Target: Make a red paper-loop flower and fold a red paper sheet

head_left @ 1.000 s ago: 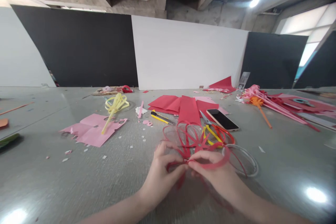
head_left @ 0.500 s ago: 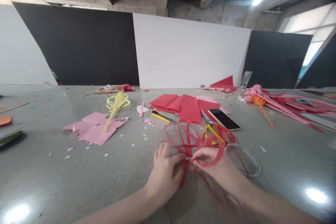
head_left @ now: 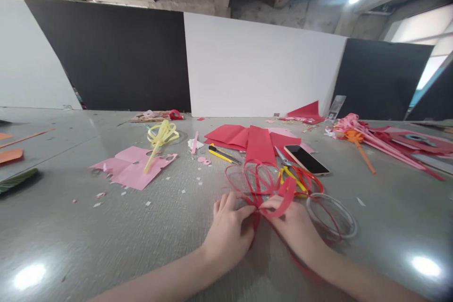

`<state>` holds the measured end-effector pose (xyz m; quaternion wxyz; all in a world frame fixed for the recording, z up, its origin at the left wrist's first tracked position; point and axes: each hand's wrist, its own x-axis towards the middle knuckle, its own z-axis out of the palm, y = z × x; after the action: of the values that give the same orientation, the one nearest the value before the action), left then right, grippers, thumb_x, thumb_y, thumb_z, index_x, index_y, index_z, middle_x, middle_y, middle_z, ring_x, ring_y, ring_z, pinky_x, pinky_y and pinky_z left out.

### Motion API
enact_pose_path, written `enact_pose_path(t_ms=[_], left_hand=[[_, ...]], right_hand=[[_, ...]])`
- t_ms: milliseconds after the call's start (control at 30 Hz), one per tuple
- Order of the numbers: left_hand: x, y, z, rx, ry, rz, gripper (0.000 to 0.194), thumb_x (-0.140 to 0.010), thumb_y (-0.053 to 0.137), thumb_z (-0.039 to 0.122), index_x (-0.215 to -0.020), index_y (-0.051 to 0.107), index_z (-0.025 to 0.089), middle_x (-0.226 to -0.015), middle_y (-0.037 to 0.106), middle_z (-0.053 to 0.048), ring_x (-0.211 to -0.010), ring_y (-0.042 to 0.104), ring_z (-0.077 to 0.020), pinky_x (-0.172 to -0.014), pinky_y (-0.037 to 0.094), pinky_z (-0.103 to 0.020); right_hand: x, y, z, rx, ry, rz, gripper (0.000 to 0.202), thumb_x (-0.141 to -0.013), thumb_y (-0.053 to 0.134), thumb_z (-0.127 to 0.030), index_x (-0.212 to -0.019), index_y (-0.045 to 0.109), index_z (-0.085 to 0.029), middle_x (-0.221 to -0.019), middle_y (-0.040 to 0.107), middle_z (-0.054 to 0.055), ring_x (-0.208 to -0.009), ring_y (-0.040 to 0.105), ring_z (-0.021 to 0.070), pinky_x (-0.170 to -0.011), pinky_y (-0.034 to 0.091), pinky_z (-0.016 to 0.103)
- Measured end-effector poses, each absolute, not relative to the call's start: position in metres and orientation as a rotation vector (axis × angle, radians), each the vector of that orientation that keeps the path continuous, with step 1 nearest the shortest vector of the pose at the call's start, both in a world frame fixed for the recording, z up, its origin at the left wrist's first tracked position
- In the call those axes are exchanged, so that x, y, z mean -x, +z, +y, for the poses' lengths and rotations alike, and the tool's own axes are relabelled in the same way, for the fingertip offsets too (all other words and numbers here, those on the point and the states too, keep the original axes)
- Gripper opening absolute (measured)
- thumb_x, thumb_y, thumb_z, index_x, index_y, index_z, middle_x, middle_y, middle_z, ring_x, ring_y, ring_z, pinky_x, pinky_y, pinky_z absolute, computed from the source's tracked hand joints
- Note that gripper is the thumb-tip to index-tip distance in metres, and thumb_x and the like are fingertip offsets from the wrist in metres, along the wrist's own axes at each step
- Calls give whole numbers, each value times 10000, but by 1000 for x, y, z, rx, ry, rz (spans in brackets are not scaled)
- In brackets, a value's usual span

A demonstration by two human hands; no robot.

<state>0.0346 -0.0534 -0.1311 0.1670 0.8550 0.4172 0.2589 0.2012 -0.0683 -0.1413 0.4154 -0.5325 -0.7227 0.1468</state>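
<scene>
Low in the middle of the view, thin red paper strips (head_left: 256, 188) form several loops that meet at one point. My left hand (head_left: 231, 226) pinches them from the left side of that point. From the right, my right hand (head_left: 288, 222) pinches the strips close by, the two sets of fingertips nearly touching. A wider red strip curls over the right fingers, and a strip trails down under the right forearm. Scissors with yellow and red handles (head_left: 296, 180) lie just behind the right hand, partly covered by loops. The exact pinch point is blurred.
Behind the loops lie red paper (head_left: 260, 144), a yellow cutter (head_left: 223, 154) and a phone (head_left: 306, 159). A roll of clear tape or wire (head_left: 348, 219) is at right. Further left, a yellow paper flower (head_left: 163, 137) rests on pink paper (head_left: 132, 170). Orange and pink flowers (head_left: 354, 136) lie right.
Both hands have come slightly closer together at the meeting point of the strips. The wider red curl has tipped leftward over the right hand. The whole view has shifted a little.
</scene>
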Motion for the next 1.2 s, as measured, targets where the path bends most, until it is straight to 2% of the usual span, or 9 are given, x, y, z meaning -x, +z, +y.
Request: enact_pose_path(t_ms=[300,500,733,967,1200], left_hand=[[-34,-133,-54,-2467,701,1203,329,-725,497,115,-970,647,276,-1050,523,-56,-952,448,-247,-857,318,-440],[-35,-134,-54,-2456,720,1193,281,-740,494,130,-933,652,258,-1033,530,-53,-960,447,-244,-849,327,-424],[-35,-136,-54,-2453,732,1200,266,-739,497,132,-915,655,253,-1028,528,-54,-961,447,-246,-850,323,-431],[-35,-135,-54,-2453,710,1191,293,-729,497,128,-946,649,254,-1033,523,-57,-965,444,-249,-840,332,-422],[-35,-135,-53,-2444,719,1179,281,-730,498,124,-928,649,254,-1017,524,-52,-968,446,-245,-862,320,-433]], right_hand=[[-202,-145,-69,1427,383,-1763,192,-760,487,-169,-796,666,-228,-777,694,1,-713,637,174,-647,487,257],[-201,-144,-71,1479,221,-1851,216,-760,474,-167,-790,676,-237,-719,693,-2,-628,631,164,-595,472,252],[-203,-147,-69,1486,159,-1887,219,-747,459,-187,-769,671,-234,-731,704,18,-674,655,189,-603,486,273],[-203,-145,-69,1550,80,-1969,207,-739,458,-173,-627,625,-223,-602,662,14,-566,624,174,-533,451,245],[-203,-146,-71,1514,42,-1987,221,-765,457,-179,-624,621,-226,-596,647,6,-544,593,153,-536,438,233]])
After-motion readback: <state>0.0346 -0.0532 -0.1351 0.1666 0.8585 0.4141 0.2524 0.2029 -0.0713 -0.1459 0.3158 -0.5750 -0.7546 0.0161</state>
